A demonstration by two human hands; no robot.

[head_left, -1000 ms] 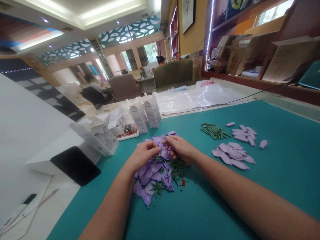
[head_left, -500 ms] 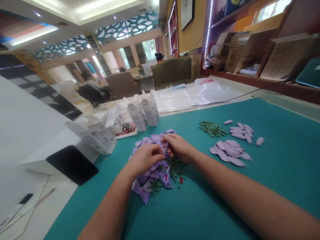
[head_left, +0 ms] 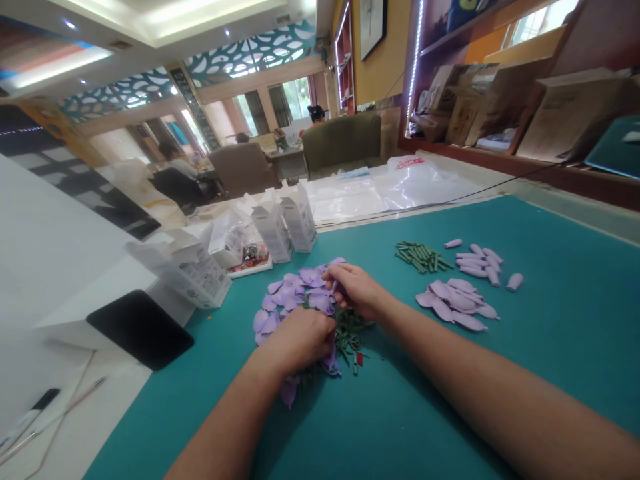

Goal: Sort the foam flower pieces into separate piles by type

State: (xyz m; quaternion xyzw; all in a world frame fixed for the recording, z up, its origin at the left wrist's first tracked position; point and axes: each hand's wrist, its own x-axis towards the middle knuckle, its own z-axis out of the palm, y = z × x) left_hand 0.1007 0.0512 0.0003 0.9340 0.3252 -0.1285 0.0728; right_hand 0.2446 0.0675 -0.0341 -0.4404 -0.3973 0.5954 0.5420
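Observation:
A heap of thin purple petal-shaped pieces (head_left: 287,293) lies on the green mat, with green leaf-like pieces (head_left: 350,327) along its right side. My left hand (head_left: 307,335) is down on the heap, its fingers curled under; whatever they grip is hidden. Just above and to the right, my right hand (head_left: 354,290) is closed in a pinch, with a bit of purple showing at its fingers. That looks like a purple petal piece, though the hand covers most of it. A small red piece (head_left: 359,359) lies below the green ones.
On the mat's right side are green sticks (head_left: 423,257), pale purple rolled pieces (head_left: 475,263) and flat pale petals (head_left: 457,303). White boxes (head_left: 205,273) and a small tray (head_left: 253,263) stand at the back left. A black panel (head_left: 140,330) is at left.
My left hand has moved down and toward me, from beside the right hand onto the lower heap. My right hand has stayed nearly in place, still pinched.

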